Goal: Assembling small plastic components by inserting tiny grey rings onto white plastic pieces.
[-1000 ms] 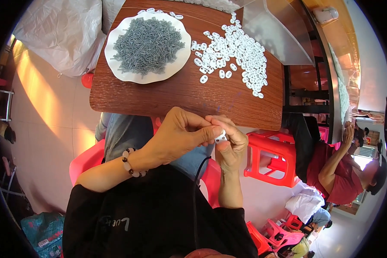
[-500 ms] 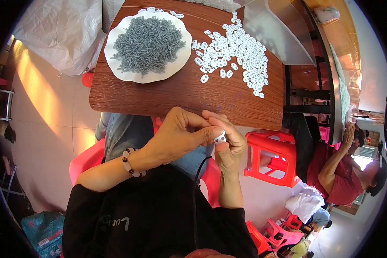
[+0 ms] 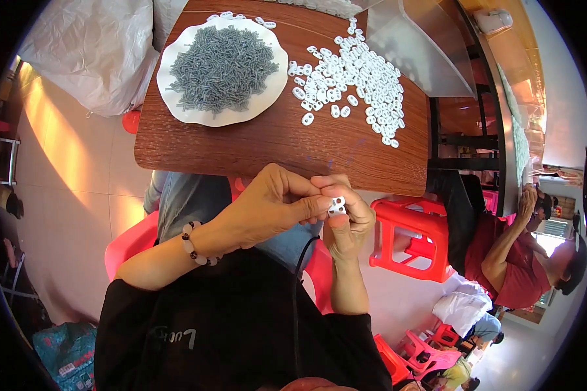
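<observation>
My right hand (image 3: 351, 225) pinches a small white oval piece with dark holes (image 3: 337, 206) between thumb and fingers, just off the table's near edge. From the left my left hand (image 3: 257, 208) meets it, thumb and fingertips pressed together at the piece's edge. Whatever sits in that left pinch, if anything, is hidden. Beyond the hands, many similar white oval pieces (image 3: 383, 88) lie spread over the right part of the brown table (image 3: 228, 146). A white scalloped plate (image 3: 166, 78) at the far left bears a heap of short grey coil-like pieces (image 3: 223, 68).
A few white pieces (image 3: 227, 15) lie behind the plate. At the right stand a red plastic stool (image 3: 407, 244) and a dark-framed table (image 3: 502, 124); a person in a dark red shirt (image 3: 510, 267) works there. White plastic bags (image 3: 91, 52) bulge at the left.
The white piece has turned slightly in my fingers, showing more of its holes. My right fingertips have shifted a little; my left hand stays by the piece.
</observation>
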Tool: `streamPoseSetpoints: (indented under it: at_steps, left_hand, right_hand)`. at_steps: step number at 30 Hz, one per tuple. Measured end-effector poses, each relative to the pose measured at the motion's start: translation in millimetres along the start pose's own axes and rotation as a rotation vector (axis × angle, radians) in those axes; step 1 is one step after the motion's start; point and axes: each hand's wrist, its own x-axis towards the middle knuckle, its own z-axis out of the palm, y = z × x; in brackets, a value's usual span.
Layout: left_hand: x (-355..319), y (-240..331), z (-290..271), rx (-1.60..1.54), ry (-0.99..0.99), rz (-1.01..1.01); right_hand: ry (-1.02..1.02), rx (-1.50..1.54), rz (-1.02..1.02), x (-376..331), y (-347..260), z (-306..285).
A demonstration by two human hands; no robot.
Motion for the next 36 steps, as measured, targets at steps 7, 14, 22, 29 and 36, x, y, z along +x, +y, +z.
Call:
streamPoseSetpoints:
  at_steps: [7,14,22,29,36]
  left_hand:
    - [-1,3,2,0.033,0.017,-0.027]
    - [-2,4,1,0.047,0.022,-0.017]
    - [-4,9,4,-0.003,0.010,-0.057]
    - [-5,6,8,-0.002,0.021,-0.019]
    - [-5,11,5,0.085,0.008,-0.038]
  right_hand:
    - [0.005,-0.008,0.018,-3,3,-3]
    - [0.012,0.009,0.035,-3,2,0]
    - [0.016,0.112,0.017,-3,2,4]
    - [0.015,0.086,-0.036,-3,3,3]
    - [0.010,0.080,-0.028,-3,3,2]
